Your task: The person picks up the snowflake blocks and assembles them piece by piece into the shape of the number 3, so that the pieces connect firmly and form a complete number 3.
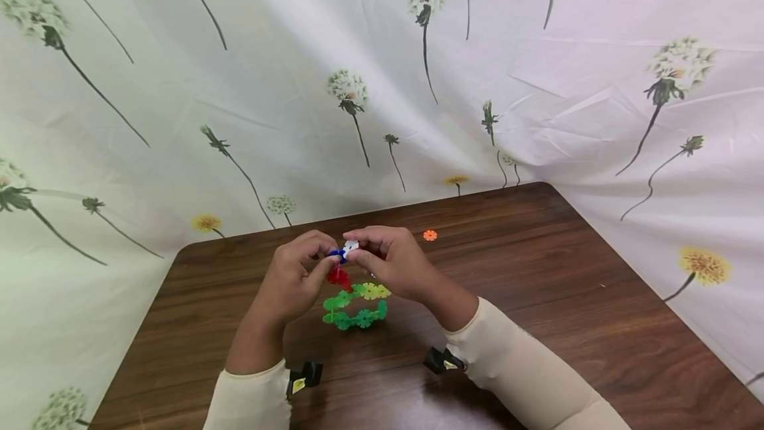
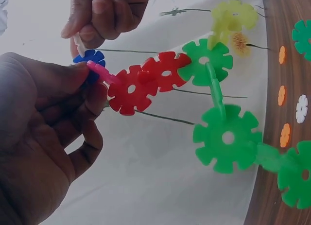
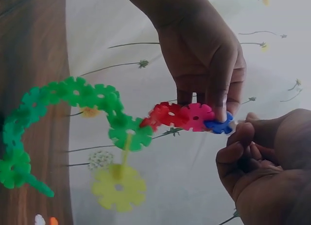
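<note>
My left hand (image 1: 292, 281) pinches a blue notched plastic disc (image 3: 219, 124) between thumb and fingers. From the fingertips of my right hand (image 1: 396, 263) a white notched disc (image 1: 351, 248) sticks out, its edge meeting the blue one. A pink disc (image 3: 198, 113) joins the blue disc to red discs (image 2: 131, 89). Beyond the red, a curved chain of green discs (image 2: 227, 138) hangs down, with a yellow disc (image 3: 119, 187) branching off it. In the right wrist view the right fingers mostly hide the white disc.
An orange disc (image 1: 430, 235) lies on the brown wooden table (image 1: 537, 310) behind my right hand. Loose orange discs (image 2: 285, 135) and a white disc (image 2: 302, 109) also show in the left wrist view. A flower-printed white cloth (image 1: 286, 98) hangs along the table's back and sides.
</note>
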